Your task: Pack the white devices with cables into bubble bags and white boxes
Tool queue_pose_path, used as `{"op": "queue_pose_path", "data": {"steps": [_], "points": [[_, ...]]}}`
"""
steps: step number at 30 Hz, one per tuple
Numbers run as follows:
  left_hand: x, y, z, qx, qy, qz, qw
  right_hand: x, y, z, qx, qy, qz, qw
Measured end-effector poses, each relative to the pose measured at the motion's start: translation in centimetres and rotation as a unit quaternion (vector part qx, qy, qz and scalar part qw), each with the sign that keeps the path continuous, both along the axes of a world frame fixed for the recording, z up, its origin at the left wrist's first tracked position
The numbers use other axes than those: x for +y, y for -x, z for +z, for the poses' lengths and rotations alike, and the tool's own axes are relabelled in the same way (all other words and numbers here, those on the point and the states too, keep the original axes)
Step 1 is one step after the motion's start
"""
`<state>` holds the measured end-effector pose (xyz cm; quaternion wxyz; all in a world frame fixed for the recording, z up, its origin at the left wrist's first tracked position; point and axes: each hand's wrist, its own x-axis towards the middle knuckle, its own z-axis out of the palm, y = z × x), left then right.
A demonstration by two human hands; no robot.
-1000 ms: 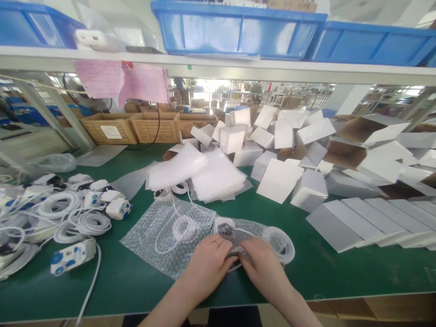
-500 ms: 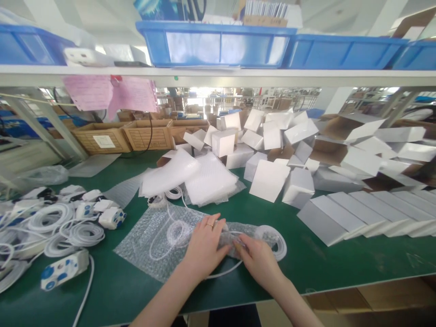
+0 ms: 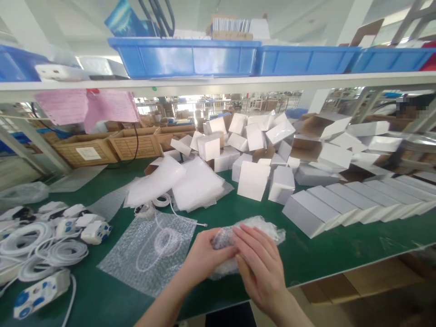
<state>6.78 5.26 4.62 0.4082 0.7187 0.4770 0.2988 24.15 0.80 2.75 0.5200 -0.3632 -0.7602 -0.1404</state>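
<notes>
Between my two hands is a bubble-wrap bundle [image 3: 262, 225], just above the green table. My left hand [image 3: 204, 254] is closed on its left end. Across the top and right side my right hand [image 3: 259, 259] is wrapped round it, fingers bent. What lies inside the wrap is hidden. Left of my hands a bubble-wrap sheet [image 3: 126, 259] lies flat, and through it or on it shows a coiled white cable [image 3: 166, 241]. Behind that sheet sits a stack of white foam sheets [image 3: 195, 184], with a loose cable end in front.
Power strips with blue-dotted faces [image 3: 41, 293] and coiled white cables [image 3: 66, 250] crowd the left. Open white boxes [image 3: 254, 179] are heaped at the back, and a row of closed white boxes [image 3: 304, 211] stands right. Blue bins [image 3: 184, 56] sit on the shelf above.
The bubble wrap is now bunched into a bundle, and the cable coil at its right end no longer shows. My right hand has moved over its top. The view has shifted right.
</notes>
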Motion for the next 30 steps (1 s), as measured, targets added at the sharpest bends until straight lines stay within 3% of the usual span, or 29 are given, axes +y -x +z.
{"op": "queue_pose_path", "data": {"steps": [4,8,12,15,18,22,25,27,30], "points": [[-0.5,-0.3,1.8,-0.197,0.089,0.008,0.976,1.0,0.4,-0.7,0.101,0.122,0.071,0.985],[-0.5,-1.6,1.7,-0.317,0.105,0.071,0.940,1.6,1.3,-3.6,0.312,0.226,0.143,0.912],[-0.4,-4.6,0.8,-0.319,0.010,0.091,0.943,1.6,2.6,-5.9,0.441,0.305,0.185,0.823],[0.2,-6.3,0.6,-0.231,-0.145,0.068,0.960,1.6,1.7,-5.6,0.504,0.328,0.113,0.791],[1.9,-6.7,0.7,-0.105,-0.277,0.044,0.954,1.0,-1.0,-3.5,0.523,0.261,-0.046,0.810],[6.1,-7.3,1.2,-0.009,-0.327,0.059,0.943,-0.2,-4.7,-0.6,0.394,0.159,-0.266,0.865],[9.6,-9.6,2.4,0.049,-0.341,-0.003,0.939,-0.3,-6.1,-0.6,0.235,0.204,-0.298,0.902],[11.6,-12.0,3.6,0.100,-0.356,-0.080,0.926,0.1,-6.5,-1.7,0.147,0.242,-0.274,0.919],[13.7,-15.8,4.9,0.187,-0.360,-0.164,0.899,0.6,-6.9,-3.5,0.075,0.244,-0.260,0.931]]}}
